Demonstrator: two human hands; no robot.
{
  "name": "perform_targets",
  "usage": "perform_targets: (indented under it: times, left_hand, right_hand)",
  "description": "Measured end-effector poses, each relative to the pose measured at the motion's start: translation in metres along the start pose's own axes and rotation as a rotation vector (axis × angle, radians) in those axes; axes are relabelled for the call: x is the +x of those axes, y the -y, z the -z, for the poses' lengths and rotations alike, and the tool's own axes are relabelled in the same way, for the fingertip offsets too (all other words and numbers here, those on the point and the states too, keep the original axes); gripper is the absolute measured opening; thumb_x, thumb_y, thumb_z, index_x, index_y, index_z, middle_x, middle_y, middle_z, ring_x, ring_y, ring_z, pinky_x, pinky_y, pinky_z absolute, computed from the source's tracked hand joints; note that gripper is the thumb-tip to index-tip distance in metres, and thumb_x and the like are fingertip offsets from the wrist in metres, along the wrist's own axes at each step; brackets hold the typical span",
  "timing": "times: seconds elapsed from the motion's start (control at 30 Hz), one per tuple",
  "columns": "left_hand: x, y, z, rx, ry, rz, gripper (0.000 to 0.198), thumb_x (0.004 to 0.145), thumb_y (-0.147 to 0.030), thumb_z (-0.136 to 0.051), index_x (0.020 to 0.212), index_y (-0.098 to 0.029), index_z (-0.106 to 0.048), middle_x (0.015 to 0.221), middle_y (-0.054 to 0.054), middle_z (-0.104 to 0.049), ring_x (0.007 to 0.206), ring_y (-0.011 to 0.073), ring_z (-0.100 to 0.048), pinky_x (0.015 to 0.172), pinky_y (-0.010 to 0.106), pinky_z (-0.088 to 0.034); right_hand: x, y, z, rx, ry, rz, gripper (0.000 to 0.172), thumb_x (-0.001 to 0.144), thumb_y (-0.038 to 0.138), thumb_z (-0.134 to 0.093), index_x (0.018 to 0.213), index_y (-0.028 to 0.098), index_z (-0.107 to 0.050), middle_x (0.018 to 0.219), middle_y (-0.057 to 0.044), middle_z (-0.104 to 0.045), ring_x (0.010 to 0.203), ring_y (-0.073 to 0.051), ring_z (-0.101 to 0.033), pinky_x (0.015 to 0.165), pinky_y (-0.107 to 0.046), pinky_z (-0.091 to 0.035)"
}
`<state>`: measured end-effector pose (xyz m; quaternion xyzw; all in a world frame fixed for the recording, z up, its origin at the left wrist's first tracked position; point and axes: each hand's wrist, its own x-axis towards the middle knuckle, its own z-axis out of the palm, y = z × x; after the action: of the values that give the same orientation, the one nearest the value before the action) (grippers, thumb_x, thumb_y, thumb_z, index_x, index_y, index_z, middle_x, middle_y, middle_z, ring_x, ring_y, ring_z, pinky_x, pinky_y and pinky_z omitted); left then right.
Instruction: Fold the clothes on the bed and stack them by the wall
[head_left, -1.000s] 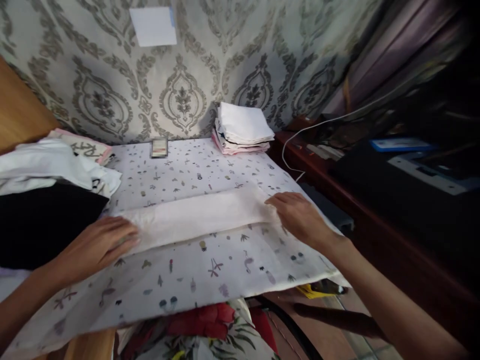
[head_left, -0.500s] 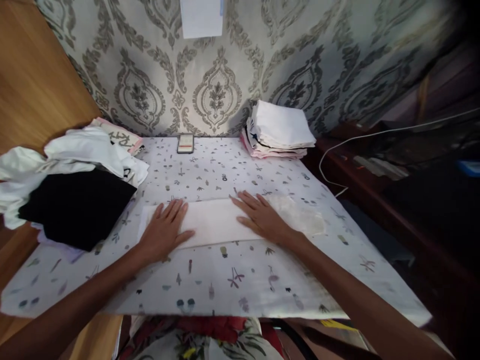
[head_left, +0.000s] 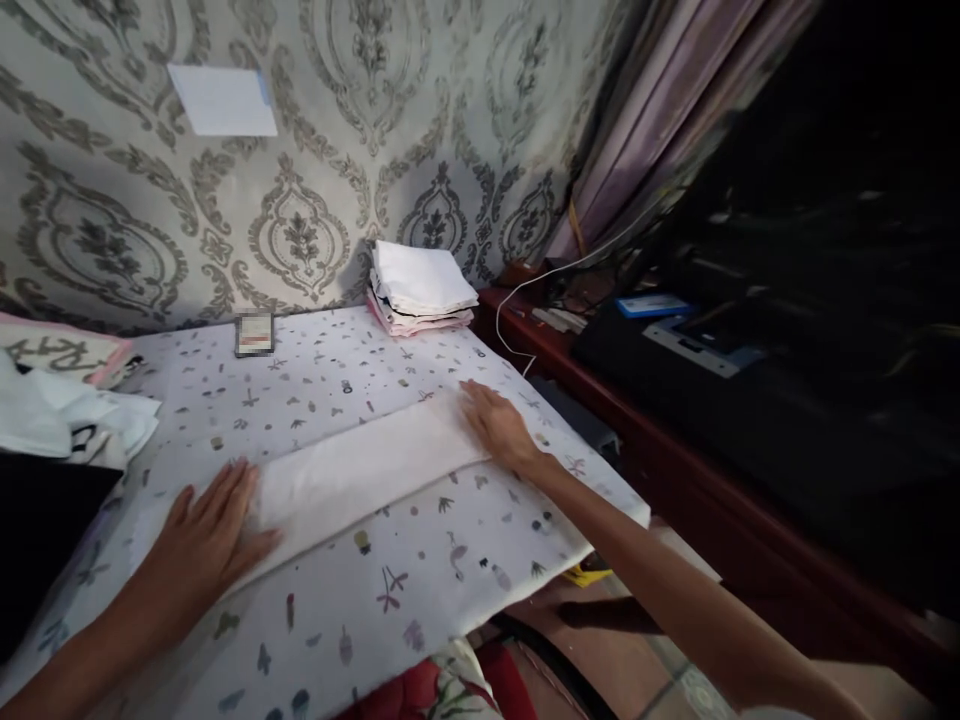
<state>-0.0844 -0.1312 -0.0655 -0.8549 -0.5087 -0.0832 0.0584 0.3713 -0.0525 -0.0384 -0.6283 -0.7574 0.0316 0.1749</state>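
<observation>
A white cloth [head_left: 367,475], folded into a long flat strip, lies across the patterned table cover [head_left: 337,610]. My left hand [head_left: 214,525] rests palm down on the strip's left end, its fingers stretched and the thumb spread. Over the right end lies my right hand [head_left: 499,425], flat with fingers extended and slightly blurred; it hides that end of the cloth. Neither hand grasps anything.
Behind the strip stands a stack of folded cloths [head_left: 424,285]. A small card-like object [head_left: 255,335] sits near the wall. White garments [head_left: 67,400] and a black cloth [head_left: 45,530] are heaped at left. A white cable [head_left: 502,325] hangs by the dark red furniture [head_left: 637,430] at right.
The view has turned to the right. My right hand has slid outward along the strip to its right end, and my hands are farther apart.
</observation>
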Motion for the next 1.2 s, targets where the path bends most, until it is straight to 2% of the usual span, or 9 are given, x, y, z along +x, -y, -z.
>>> perform_targets:
  times: [0.1, 0.2, 0.33, 0.47, 0.57, 0.63, 0.77, 0.93, 1.2]
  left_hand:
    - [0.038, -0.030, 0.022, -0.111, 0.119, -0.082, 0.071, 0.103, -0.054, -0.031, 0.163, -0.027, -0.007, 0.165, 0.009, -0.030, 0.147, 0.0297, -0.039, 0.118, 0.048, -0.034]
    - [0.094, -0.075, 0.031, -0.237, 0.198, -0.247, 0.062, 0.106, -0.047, -0.025, 0.163, -0.024, -0.017, 0.165, 0.007, -0.030, 0.150, 0.0247, -0.034, 0.123, 0.041, -0.027]
    - [0.154, -0.122, 0.014, -0.308, 0.276, -0.389, 0.063, 0.106, -0.049, -0.022, 0.161, -0.018, -0.023, 0.168, 0.009, -0.022, 0.155, 0.0236, -0.020, 0.126, 0.040, -0.017]
    - [0.172, -0.136, -0.003, -0.338, 0.376, -0.385, 0.062, 0.106, -0.048, -0.022, 0.160, -0.017, -0.025, 0.169, 0.010, -0.015, 0.157, 0.0229, -0.010, 0.127, 0.044, -0.007]
    - [0.168, -0.132, 0.000, -0.478, 0.409, -0.355, 0.061, 0.105, -0.048, -0.029, 0.157, -0.016, -0.030, 0.169, 0.011, -0.017, 0.157, 0.0244, -0.010, 0.127, 0.046, -0.008]
    - [0.165, -0.124, 0.007, -0.713, 0.382, -0.272, 0.061, 0.102, -0.052, -0.038, 0.152, -0.018, -0.040, 0.166, 0.013, -0.029, 0.153, 0.0272, -0.024, 0.125, 0.046, -0.020]
    - [0.156, -0.094, 0.021, -1.426, 0.263, 0.218, 0.053, 0.095, -0.062, -0.050, 0.120, -0.017, -0.063, 0.129, 0.015, -0.067, 0.117, 0.0289, -0.064, 0.102, 0.044, -0.050]
    - [0.127, -0.045, 0.035, -1.897, 0.385, 0.681, 0.060, 0.090, -0.073, -0.049, 0.096, -0.016, -0.066, 0.080, 0.007, -0.071, 0.071, 0.0204, -0.068, 0.066, 0.033, -0.055]
    - [0.097, -0.028, 0.048, -1.747, 0.291, 0.600, 0.037, 0.065, -0.041, -0.085, 0.075, -0.018, -0.059, 0.061, -0.005, -0.053, 0.053, 0.0093, -0.052, 0.053, 0.022, -0.041]
  right_hand:
    - [-0.013, -0.008, 0.013, -0.004, -0.011, -0.308, 0.047, 0.103, 0.043, -0.033, 0.132, 0.014, -0.057, 0.128, -0.018, -0.063, 0.113, -0.029, -0.062, 0.095, -0.044, -0.049]
    - [-0.025, -0.015, 0.021, -0.027, 0.092, -0.424, 0.042, 0.094, 0.055, -0.048, 0.100, 0.016, -0.064, 0.105, -0.014, -0.065, 0.093, -0.026, -0.063, 0.081, -0.039, -0.049]
    - [-0.030, -0.021, 0.019, 0.078, 0.103, -0.447, 0.033, 0.077, 0.047, -0.067, 0.065, 0.021, -0.050, 0.082, -0.005, -0.058, 0.073, -0.018, -0.055, 0.066, -0.031, -0.043]
    - [-0.025, -0.015, 0.020, 0.579, -0.014, -0.550, 0.030, 0.066, 0.037, -0.068, 0.058, 0.023, -0.043, 0.059, 0.004, -0.046, 0.061, -0.015, -0.048, 0.059, -0.028, -0.039]
    - [-0.019, 0.013, 0.027, 1.058, -0.134, -0.551, 0.027, 0.065, 0.041, -0.068, 0.070, 0.023, -0.048, 0.067, 0.003, -0.054, 0.066, -0.016, -0.055, 0.064, -0.030, -0.047]
    - [-0.016, 0.042, 0.033, 1.168, -0.205, -0.459, 0.027, 0.069, 0.041, -0.068, 0.074, 0.023, -0.049, 0.072, 0.002, -0.056, 0.068, -0.016, -0.056, 0.066, -0.030, -0.049]
    - [-0.015, 0.116, 0.033, 1.002, -0.252, -0.117, 0.017, 0.081, 0.036, -0.061, 0.081, 0.024, -0.050, 0.074, 0.001, -0.056, 0.065, -0.015, -0.054, 0.060, -0.027, -0.047]
    - [-0.025, 0.198, -0.004, 0.631, -0.097, 0.225, 0.012, 0.087, 0.017, -0.053, 0.096, 0.024, -0.055, 0.088, -0.002, -0.069, 0.079, -0.019, -0.065, 0.070, -0.030, -0.052]
    - [-0.032, 0.242, -0.049, 0.264, -0.177, 0.509, 0.017, 0.090, 0.008, -0.046, 0.093, 0.020, -0.059, 0.089, -0.008, -0.072, 0.083, -0.023, -0.067, 0.081, -0.036, -0.054]
